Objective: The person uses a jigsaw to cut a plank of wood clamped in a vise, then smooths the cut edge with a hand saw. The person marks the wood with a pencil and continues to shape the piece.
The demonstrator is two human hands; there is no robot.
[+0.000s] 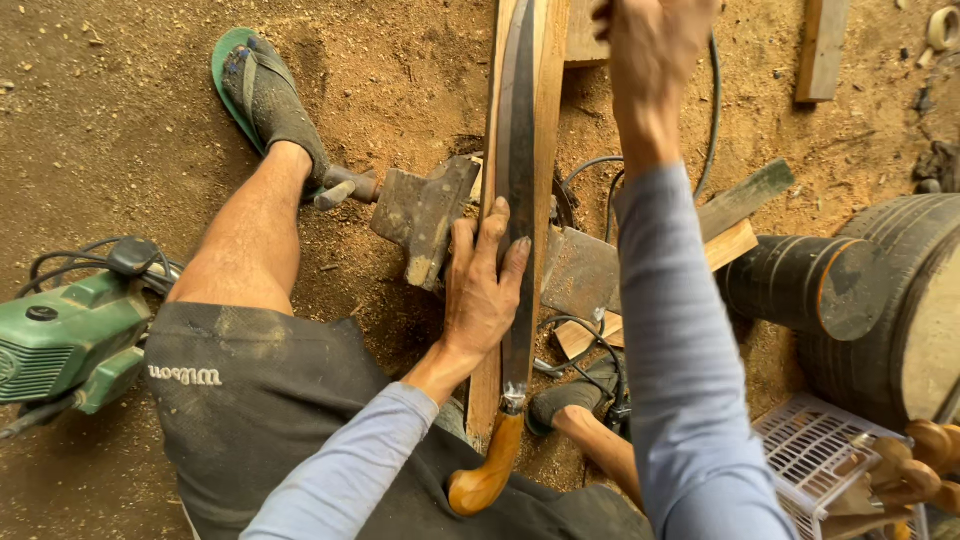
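Head view: the left hand (480, 285) lies flat with fingers spread along a long dark blade (520, 190), pressing it down onto a narrow wooden plank (548, 110) rather than closing round it. The right hand (650, 45) reaches to the far end of the blade at the frame's top edge — whether it is curled or open there cannot be told, since the picture cuts it off. The blade runs lengthwise down the plank, its curved orange-brown wooden handle (485, 475) ending over the person's dark shorts (270, 400).

By the look of it, the step in hand is working the blade flat against its support, 1 hand steadying, the other at the tip; any stroke along it calls for even downward pressure and fingertips kept off the edge.

Beneath the plank sit 2 grey metal plates (425, 210) and offcuts of wood. A green power tool (65, 340) with black cable rests on the sawdust-strewn dirt floor (110, 130) at left, a foot in a green sandal (262, 95) beyond. At lower right, a white slotted plastic basket (810, 450) — turned wooden pieces (915, 465) lie at its right rim, what else it holds being unseen — beside stacked dark tyres (890, 290).
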